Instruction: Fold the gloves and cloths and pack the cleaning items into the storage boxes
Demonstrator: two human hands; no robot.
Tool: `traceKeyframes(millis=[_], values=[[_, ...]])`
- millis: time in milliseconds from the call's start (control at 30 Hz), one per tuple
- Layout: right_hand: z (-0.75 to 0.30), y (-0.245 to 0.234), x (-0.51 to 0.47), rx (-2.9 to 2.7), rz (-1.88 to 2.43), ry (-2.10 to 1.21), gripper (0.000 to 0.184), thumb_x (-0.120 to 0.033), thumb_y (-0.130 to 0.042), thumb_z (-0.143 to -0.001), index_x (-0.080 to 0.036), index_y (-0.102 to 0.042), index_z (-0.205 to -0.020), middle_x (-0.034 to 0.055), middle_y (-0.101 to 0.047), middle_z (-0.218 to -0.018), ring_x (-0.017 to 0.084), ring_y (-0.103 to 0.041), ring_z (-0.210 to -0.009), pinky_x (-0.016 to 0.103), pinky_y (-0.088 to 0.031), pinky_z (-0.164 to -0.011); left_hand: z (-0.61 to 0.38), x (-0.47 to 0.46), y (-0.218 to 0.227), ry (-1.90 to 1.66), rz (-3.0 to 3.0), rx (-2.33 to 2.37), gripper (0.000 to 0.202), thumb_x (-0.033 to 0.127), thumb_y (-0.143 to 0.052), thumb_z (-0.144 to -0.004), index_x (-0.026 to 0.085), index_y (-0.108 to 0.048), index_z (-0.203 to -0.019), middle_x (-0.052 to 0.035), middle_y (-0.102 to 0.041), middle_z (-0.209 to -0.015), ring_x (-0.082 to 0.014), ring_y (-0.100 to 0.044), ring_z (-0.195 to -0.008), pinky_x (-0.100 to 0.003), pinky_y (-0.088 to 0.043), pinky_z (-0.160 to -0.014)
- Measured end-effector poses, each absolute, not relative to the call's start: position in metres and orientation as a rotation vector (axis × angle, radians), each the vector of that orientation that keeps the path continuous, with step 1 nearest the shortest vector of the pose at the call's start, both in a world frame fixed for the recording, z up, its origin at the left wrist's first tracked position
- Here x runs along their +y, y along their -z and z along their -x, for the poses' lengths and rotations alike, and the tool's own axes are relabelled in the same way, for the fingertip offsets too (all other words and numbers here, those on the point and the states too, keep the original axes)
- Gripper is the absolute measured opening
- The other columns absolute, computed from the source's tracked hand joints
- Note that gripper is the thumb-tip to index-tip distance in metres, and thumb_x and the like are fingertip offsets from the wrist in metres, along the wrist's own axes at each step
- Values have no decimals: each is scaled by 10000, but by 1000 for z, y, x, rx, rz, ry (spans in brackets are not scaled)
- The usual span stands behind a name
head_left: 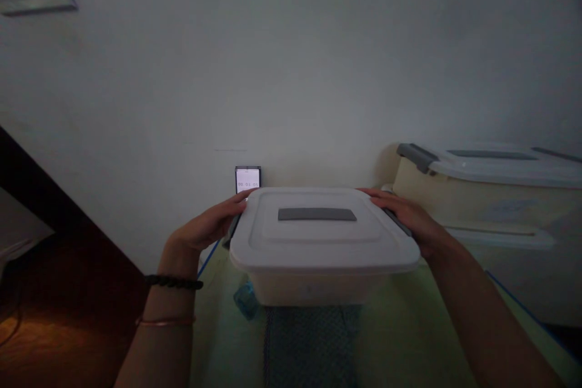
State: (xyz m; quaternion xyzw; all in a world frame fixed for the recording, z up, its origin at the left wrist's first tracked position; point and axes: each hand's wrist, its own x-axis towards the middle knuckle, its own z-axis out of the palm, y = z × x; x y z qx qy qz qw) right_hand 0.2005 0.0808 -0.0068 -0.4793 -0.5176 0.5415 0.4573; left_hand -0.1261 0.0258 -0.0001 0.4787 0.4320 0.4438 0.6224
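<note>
A white plastic storage box (pixel 313 288) with a closed lid (pixel 318 239) and a grey handle strip (pixel 317 214) is in the middle of the head view. My left hand (pixel 213 218) grips its left side, fingers along the lid's edge near a dark side latch. On the opposite side my right hand (pixel 409 218) holds the box by the grey latch (pixel 396 221). Both hands are closed on it, and some fingers are hidden behind the sides. Whether the box touches the surface below is hard to tell.
A phone (pixel 248 179) showing a timer leans by the wall behind the box. To the right stand larger stacked storage boxes (pixel 486 194) with grey latches. A blue translucent object (pixel 246 300) and a dark cloth (pixel 311 348) lie on the greenish surface (pixel 227 345).
</note>
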Motion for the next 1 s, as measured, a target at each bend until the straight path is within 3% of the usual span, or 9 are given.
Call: traceKeyframes(millis=[200,467,667,1000], values=[[-210,-4,77,-1430,1273,-1137,193,-321,-607,-721,-298,-736,-863,-12,-701,-1087,265,-578,-1096,394,-418,-951,132,25,25,-1072,-1072,739,625,294,-702,-710,222,-502,-1298,-76,-585,-1280,-218,-601,-1064,-265,-485,-863],[-220,1,78,-1698,1332,-1034,300,-357,-539,-779,-281,-675,-1036,21,-652,-1188,274,-542,-1153,409,-385,-1003,132,31,23,-1079,-1122,693,554,248,-663,-755,217,-518,-1288,-51,-608,-1255,-191,-593,-1068,-237,-470,-873],[-223,5,82,-1767,1314,-947,317,-361,-472,-831,-269,-613,-1099,35,-638,-1201,264,-530,-1166,428,-362,-1020,129,36,12,-1080,-1092,797,502,240,-634,-795,239,-517,-1283,-39,-643,-1183,-171,-622,-977,-218,-498,-787],[-222,7,81,-1711,1278,-940,292,-387,-530,-812,-296,-664,-1055,22,-675,-1141,269,-573,-1114,441,-396,-995,128,38,10,-1027,-1126,983,566,259,-682,-761,240,-500,-1297,-60,-642,-1102,-151,-628,-841,-211,-491,-661]])
